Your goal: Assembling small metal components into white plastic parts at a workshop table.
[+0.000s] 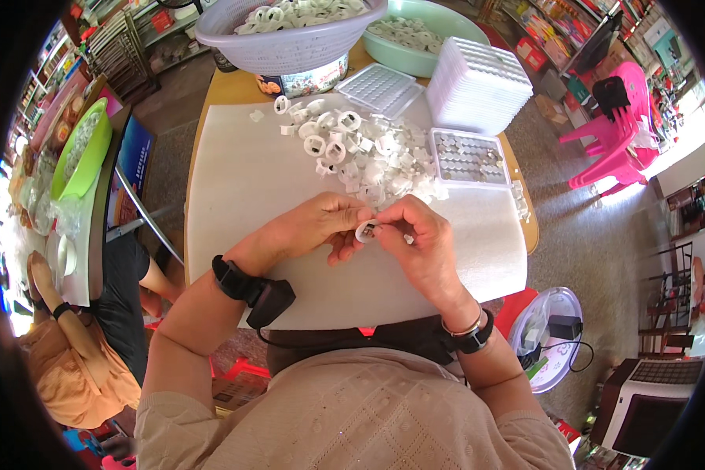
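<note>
Between my hands, over the middle of the table, is a white plastic ring-shaped part (366, 231) with something small and dark inside its opening. My left hand (325, 223) pinches its left side between thumb and fingers. From the right, my right hand (419, 239) has its fingertips closed at the ring's edge, and a small white piece (408, 239) shows by its fingers. What the right fingertips grip is too small to make out. Just beyond the hands lies a loose pile of similar white ring parts (352, 145). To its right sits a clear tray (470, 159) with rows of small pieces.
Behind the pile stand a lavender basket (290, 43) and a pale green basin (415, 35), both filled with white parts. A stack of white trays (479, 84) rises at the back right. At left, another person (82, 352) sits beside a bright green basin (82, 149).
</note>
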Demonstrator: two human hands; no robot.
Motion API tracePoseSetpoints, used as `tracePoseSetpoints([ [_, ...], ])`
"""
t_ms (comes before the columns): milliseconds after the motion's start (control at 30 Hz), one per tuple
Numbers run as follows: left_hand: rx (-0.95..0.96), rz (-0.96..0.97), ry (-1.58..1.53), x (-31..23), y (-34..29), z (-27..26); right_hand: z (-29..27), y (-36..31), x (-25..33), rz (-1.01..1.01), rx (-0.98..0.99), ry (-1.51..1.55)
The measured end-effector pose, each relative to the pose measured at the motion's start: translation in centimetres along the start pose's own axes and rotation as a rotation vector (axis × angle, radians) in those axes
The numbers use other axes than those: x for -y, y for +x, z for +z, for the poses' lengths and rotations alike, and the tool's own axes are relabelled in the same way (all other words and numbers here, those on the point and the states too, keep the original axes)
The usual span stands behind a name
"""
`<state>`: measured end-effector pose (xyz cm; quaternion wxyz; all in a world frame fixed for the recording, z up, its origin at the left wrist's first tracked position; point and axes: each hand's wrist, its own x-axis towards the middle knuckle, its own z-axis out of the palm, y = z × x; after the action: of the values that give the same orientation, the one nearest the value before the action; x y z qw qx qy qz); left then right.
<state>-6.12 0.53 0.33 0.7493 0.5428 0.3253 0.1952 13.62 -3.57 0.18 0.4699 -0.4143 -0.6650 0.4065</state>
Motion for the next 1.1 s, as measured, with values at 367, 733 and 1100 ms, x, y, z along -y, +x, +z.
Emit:
tracePoseSetpoints([
  [367, -0.179, 0.242, 0.078, -1.2, 0.0, 1.2, 0.6, 0.1, 1.0, 0.381, -0.243, 0.586],
  [733, -0.209, 0.377, -0.373, -0.1, 0.2, -1.5, -4.4, -0.4, -0.6, -0.029, -0.243, -0.474],
  [1100, -0.182, 0.259, -0.322, -0.6, 0.2, -0.6, -2.9, -2.1, -0.4, -0.255, 0.029, -0.672],
])
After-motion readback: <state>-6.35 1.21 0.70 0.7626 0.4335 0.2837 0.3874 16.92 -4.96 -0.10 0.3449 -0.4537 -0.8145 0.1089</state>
